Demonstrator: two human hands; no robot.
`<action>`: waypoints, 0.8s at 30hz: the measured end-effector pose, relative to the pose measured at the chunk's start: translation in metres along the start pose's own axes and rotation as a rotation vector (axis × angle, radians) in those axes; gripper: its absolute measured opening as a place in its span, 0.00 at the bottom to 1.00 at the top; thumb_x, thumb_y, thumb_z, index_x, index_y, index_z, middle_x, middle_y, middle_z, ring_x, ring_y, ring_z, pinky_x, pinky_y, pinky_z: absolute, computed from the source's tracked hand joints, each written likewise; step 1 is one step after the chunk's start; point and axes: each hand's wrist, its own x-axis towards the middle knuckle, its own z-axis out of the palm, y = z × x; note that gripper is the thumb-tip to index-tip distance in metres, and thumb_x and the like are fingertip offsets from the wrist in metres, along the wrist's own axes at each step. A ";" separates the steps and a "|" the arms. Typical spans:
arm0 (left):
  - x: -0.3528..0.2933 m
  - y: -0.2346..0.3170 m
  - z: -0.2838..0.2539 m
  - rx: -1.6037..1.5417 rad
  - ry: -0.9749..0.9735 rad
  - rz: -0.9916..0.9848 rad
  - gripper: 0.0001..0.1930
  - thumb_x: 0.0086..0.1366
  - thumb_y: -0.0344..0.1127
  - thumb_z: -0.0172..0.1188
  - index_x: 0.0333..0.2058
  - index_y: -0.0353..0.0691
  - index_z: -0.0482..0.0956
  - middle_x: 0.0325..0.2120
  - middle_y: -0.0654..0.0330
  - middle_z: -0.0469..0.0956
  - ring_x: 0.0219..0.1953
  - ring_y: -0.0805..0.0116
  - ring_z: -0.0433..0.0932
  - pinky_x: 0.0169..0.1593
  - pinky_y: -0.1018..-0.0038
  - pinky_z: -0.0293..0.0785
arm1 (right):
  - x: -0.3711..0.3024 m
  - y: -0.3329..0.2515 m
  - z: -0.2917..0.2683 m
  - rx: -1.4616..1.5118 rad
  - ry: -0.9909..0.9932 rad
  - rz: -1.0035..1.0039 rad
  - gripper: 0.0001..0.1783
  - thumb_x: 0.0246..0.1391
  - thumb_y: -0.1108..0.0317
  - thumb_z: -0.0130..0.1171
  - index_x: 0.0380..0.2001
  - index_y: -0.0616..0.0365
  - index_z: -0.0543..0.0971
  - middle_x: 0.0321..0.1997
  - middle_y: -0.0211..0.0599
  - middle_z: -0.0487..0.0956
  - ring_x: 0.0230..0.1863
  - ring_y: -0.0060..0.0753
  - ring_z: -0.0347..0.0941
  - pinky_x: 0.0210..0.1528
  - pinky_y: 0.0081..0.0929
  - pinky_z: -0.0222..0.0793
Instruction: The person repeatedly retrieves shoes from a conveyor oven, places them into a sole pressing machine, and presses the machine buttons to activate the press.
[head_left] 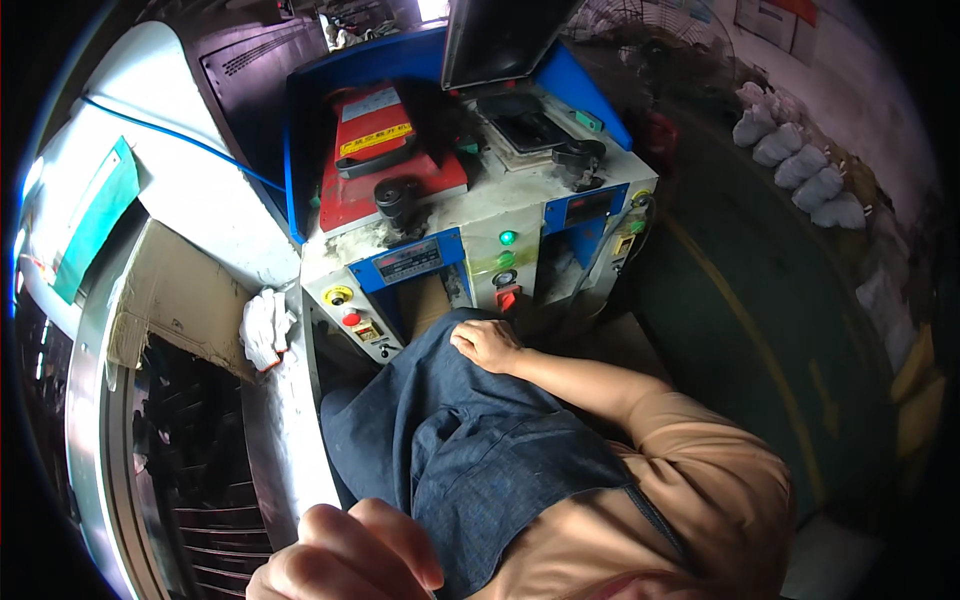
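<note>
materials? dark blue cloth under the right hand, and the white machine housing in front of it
Dark blue cloth: looks like woven denim or chambray, matte, with a fine heathered weave and soft folds; the right hand rests on its far edge. Machine housing: apparently painted sheet metal, off-white, with chipped and grimy patches near the top edge. The left hand is loosely curled, close to the camera.

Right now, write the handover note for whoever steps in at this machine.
Right hand: rests on the knee of the denim trouser leg, holding nothing.
Left hand: curled at the lower edge, beside the metal bench edge; whether it has a grip on anything cannot be seen.
White machine: directly ahead, green lamp lit.
White rag: lies left of it.
Neither hand touches the machine.
</note>
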 end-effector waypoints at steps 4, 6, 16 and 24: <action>-0.002 0.007 -0.006 0.151 -0.012 0.072 0.05 0.60 0.40 0.66 0.32 0.49 0.80 0.39 0.65 0.75 0.42 0.71 0.68 0.51 0.70 0.67 | -0.001 -0.005 -0.002 -0.028 -0.042 0.029 0.10 0.60 0.59 0.55 0.32 0.54 0.77 0.31 0.41 0.80 0.35 0.49 0.78 0.36 0.41 0.73; 0.015 -0.007 -0.035 0.210 -0.209 0.149 0.08 0.59 0.41 0.67 0.35 0.50 0.80 0.41 0.66 0.74 0.42 0.71 0.68 0.50 0.70 0.68 | -0.008 0.002 -0.006 -0.041 -0.029 0.050 0.10 0.60 0.60 0.55 0.32 0.55 0.78 0.32 0.42 0.80 0.35 0.49 0.78 0.36 0.41 0.73; 0.028 -0.010 -0.037 0.273 -0.298 0.090 0.09 0.57 0.41 0.68 0.34 0.50 0.80 0.40 0.65 0.74 0.41 0.70 0.68 0.50 0.68 0.68 | 0.006 -0.009 -0.006 0.053 0.028 -0.018 0.09 0.60 0.61 0.54 0.30 0.53 0.77 0.30 0.40 0.79 0.32 0.49 0.78 0.32 0.42 0.73; 0.046 -0.035 -0.030 0.272 -0.330 0.086 0.09 0.56 0.41 0.69 0.33 0.50 0.80 0.39 0.65 0.73 0.40 0.70 0.68 0.50 0.67 0.67 | 0.007 -0.013 -0.012 0.037 0.011 -0.011 0.09 0.59 0.62 0.55 0.30 0.54 0.77 0.28 0.40 0.79 0.32 0.49 0.78 0.32 0.42 0.72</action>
